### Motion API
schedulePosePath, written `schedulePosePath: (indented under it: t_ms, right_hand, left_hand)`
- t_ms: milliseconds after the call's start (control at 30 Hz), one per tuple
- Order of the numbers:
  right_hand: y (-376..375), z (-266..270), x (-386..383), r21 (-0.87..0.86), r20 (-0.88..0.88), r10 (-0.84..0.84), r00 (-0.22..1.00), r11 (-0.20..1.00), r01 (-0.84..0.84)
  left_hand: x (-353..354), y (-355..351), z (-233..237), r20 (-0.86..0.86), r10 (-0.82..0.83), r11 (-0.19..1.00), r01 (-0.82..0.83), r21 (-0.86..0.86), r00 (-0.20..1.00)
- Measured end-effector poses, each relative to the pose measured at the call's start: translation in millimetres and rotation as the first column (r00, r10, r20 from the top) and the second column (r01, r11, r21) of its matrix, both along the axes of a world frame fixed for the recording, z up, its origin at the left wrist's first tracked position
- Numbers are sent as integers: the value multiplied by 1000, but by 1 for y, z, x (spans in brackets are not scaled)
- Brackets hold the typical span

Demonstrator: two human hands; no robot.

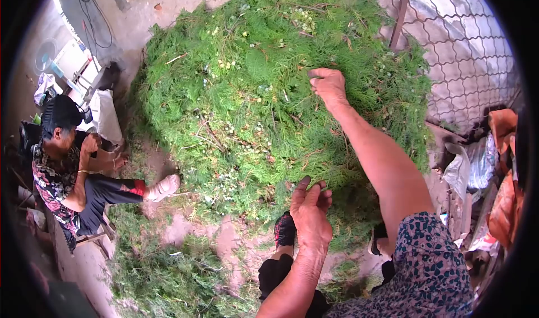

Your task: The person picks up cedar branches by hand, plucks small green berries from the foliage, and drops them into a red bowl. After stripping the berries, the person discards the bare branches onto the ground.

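Observation:
A big heap of green conifer sprigs (252,110) with small pale cones among them covers the floor in front of me. Over its right part my right hand (329,86) reaches out, thumb and fingertips closed together at the foliage. Whatever those fingertips pinch is too small to make out. Lower down, near the heap's front edge, my left hand (310,208) is raised with its fingers curled and drawn together. Anything within its fingers is hidden from view.
At the left a person (59,166) sits on a low stool beside the heap, hands raised. Loose greenery (168,278) lies across the floor in front. Wire mesh (460,48) stands at the back right. Orange and white sacks (502,200) are piled on the right.

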State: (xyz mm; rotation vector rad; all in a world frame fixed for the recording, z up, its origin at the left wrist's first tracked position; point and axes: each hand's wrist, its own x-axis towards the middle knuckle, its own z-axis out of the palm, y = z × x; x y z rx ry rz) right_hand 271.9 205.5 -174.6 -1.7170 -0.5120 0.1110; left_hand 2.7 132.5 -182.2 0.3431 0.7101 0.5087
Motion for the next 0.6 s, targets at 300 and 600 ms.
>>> schedulePosePath:
  t_ms: [300,600]
  right_hand:
    - [-93,38,-20,-170,22,-162,987,972,163]
    - [-170,6,-20,-102,178,-201,963,970,221]
  left_hand:
    - [-4,-3,-1,19,33,998,-32,-45,999]
    - [1,-7,0,31,18,999,-17,-40,999]
